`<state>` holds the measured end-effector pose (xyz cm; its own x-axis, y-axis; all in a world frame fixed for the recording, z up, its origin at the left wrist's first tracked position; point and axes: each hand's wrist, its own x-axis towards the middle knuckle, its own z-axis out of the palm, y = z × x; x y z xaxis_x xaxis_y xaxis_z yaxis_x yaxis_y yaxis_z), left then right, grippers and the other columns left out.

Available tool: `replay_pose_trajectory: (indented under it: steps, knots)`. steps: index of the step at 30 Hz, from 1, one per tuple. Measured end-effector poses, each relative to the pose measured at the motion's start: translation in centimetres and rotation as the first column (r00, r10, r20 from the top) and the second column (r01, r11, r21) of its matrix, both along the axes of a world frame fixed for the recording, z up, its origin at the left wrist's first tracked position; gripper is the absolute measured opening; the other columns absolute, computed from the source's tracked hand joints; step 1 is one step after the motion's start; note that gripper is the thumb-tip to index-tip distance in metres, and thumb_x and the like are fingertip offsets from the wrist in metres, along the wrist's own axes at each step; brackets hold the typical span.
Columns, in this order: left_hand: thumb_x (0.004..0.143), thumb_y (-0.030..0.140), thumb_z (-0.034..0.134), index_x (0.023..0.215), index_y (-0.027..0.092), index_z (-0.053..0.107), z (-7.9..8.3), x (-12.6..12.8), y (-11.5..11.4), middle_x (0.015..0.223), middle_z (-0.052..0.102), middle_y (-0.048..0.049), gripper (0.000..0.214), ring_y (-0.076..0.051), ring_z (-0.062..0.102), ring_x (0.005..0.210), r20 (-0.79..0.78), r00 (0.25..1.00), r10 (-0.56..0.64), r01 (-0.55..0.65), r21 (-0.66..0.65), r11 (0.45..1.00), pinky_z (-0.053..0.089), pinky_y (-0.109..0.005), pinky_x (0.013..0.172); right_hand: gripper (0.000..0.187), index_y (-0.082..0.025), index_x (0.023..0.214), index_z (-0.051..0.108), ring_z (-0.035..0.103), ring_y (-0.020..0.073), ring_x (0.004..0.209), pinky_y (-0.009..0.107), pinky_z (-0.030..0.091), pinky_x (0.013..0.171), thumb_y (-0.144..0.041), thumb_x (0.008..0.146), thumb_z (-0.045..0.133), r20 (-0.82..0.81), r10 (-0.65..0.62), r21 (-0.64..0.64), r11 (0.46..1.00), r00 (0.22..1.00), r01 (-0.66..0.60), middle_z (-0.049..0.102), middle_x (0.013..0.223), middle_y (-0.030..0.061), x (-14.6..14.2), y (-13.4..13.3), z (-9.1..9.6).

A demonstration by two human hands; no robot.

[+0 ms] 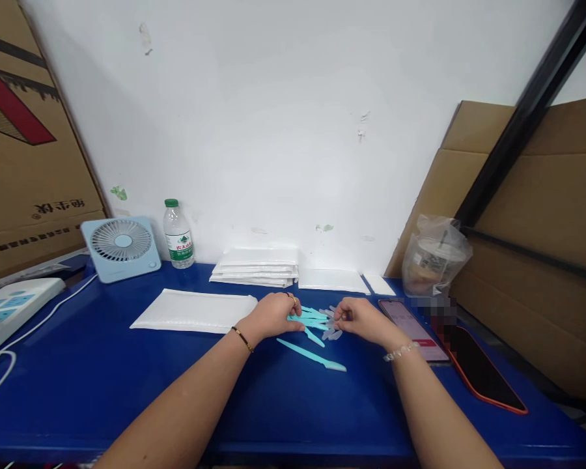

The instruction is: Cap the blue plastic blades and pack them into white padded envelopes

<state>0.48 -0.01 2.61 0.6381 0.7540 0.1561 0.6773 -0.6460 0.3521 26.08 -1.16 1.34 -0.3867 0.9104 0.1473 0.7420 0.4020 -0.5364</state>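
My left hand (273, 314) is closed, thumb and fingers pinching a teal eyebrow razor (314, 337) whose far end sticks out to the right. Behind it lies a small pile of similar teal razors (312, 316) on the table. Just right of the pile are several small clear plastic caps (333, 333). Over these caps my right hand (362, 319) is closed in a pinch; whatever is between its fingertips is too small to make out. One more loose razor (310, 354) lies apart, nearer to me.
White padded mailers (256, 266) are stacked by the wall; a single mailer (185, 311) lies left of my hand. A fan (122, 242) and water bottle (178, 238) stand back left. Two phones (415, 329) and a bagged drink cup (432, 260) are at right on the blue table (127, 378).
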Motion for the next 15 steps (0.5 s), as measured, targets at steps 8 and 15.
replay_pose_trajectory:
  steps: [8,15]
  knots:
    - [0.071,0.035,0.065,0.073,0.021,0.066,-0.7,1.4,-1.8,0.066,0.064,0.0017,0.014,-0.012,0.053,0.059,-0.091,0.983,-0.161,0.141,-0.196,0.97,0.029,-0.022,0.05,0.022,-0.018,0.079,0.07,0.054,0.0135,0.06,0.022,0.038,0.052,-0.039,0.072,0.065,-0.074,0.216,-0.173,0.959,0.974,-0.226,0.065,0.07,0.0015,-0.7,-1.4,1.7]
    - [0.075,0.041,0.058,0.073,0.019,0.062,0.4,-0.4,-0.4,0.067,0.062,-0.001,0.023,-0.013,0.052,0.059,0.089,0.996,0.005,0.01,-0.172,0.985,0.03,-0.023,0.05,0.031,-0.014,0.085,0.069,0.054,0.0126,0.051,0.023,0.042,0.05,-0.043,0.078,0.059,-0.266,0.119,-0.251,0.949,0.956,-0.188,0.063,0.062,0.0025,-0.7,-1.0,1.1]
